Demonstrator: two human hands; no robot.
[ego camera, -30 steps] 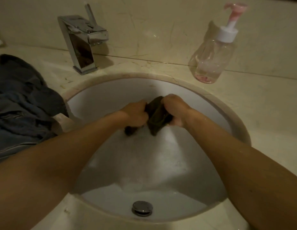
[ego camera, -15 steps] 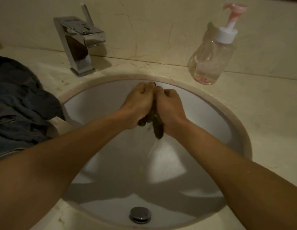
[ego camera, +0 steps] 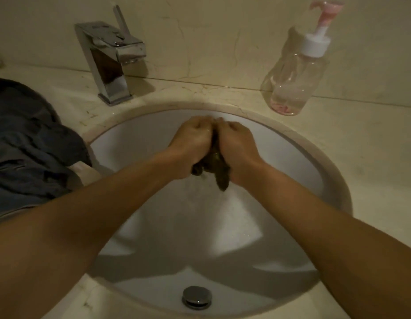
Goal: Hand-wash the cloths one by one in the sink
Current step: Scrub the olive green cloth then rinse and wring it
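A small dark wet cloth (ego camera: 219, 174) is bunched between my two hands above the far half of the white sink (ego camera: 135, 143). My left hand (ego camera: 193, 143) grips its left side with curled fingers. Pressed against it, my right hand (ego camera: 236, 146) grips the right side. Only the cloth's lower end shows, hanging below my palms with water running off it into the basin. A heap of dark grey-blue cloths (ego camera: 27, 146) lies on the counter left of the sink.
A chrome faucet (ego camera: 108, 58) stands behind the sink on the left. A clear pump bottle (ego camera: 296, 72) with a pink nozzle stands at the back right. The drain plug (ego camera: 196, 297) sits near the front of the basin. Beige marble counter surrounds the sink.
My hands came together from a spread grip, squeezing the cloth into a tight bunch and lifting it slightly toward the back of the basin. Water now runs from it.
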